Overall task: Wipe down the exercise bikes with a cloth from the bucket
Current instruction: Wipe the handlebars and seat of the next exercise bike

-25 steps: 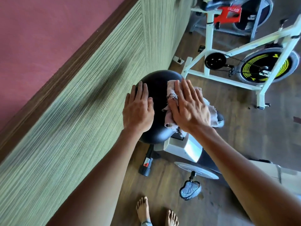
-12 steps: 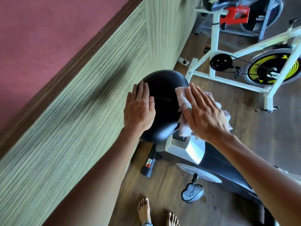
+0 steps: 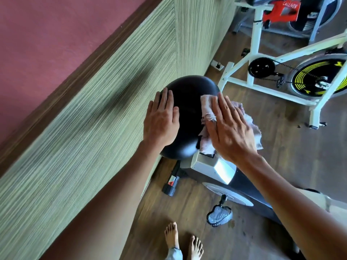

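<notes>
Beside striped wall, left hand (image 3: 161,121) flat on saddle (image 3: 189,102); right hand (image 3: 230,128) flat, pressing cloth (image 3: 207,107).

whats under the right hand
A pinkish cloth, pressed flat on the black seat by the right hand. The cloth's middle and the seat beneath it are covered.

Both forearms are bare to the frame edge, with no sleeves, watch, or rings showing on the left hand (image 3: 161,122) or right hand (image 3: 231,132). The feet (image 3: 183,242) are bare too. A light blue-grey trouser hem (image 3: 174,254) covers the left ankle.
</notes>
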A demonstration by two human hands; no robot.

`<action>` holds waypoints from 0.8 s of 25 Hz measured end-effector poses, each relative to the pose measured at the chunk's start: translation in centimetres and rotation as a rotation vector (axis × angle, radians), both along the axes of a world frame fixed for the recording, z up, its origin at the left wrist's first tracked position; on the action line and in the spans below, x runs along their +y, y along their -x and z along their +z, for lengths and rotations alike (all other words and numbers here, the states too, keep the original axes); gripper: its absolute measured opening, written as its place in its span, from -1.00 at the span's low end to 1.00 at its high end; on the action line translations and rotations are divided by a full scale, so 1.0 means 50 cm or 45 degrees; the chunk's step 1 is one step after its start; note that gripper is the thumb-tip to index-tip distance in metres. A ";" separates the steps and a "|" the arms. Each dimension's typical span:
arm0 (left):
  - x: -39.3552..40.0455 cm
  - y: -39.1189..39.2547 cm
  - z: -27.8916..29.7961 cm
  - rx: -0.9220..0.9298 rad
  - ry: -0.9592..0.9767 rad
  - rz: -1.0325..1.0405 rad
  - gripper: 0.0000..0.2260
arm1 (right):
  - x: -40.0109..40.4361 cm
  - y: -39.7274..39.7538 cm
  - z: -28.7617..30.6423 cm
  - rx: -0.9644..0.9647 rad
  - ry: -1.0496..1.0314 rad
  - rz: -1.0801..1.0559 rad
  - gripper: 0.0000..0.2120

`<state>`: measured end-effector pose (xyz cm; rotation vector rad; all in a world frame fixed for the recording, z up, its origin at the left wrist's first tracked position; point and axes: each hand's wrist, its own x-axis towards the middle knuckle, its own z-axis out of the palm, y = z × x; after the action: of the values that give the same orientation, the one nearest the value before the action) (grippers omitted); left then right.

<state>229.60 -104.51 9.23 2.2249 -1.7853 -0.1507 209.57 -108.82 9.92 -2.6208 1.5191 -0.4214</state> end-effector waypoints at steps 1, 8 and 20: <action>-0.004 0.000 0.002 -0.007 -0.011 0.004 -0.43 | -0.007 0.002 0.000 0.033 -0.005 0.027 -0.39; -0.030 0.016 0.026 0.040 -0.025 -0.023 -0.44 | -0.009 0.018 0.001 0.018 -0.048 0.049 -0.37; -0.140 0.074 0.021 -0.037 -0.064 0.023 -0.43 | -0.096 0.010 0.020 -0.113 -0.510 0.172 -0.38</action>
<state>225.92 -111.49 10.29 2.2886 -1.7955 -0.1618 209.09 -113.62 10.94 -2.3380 1.2382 -0.1935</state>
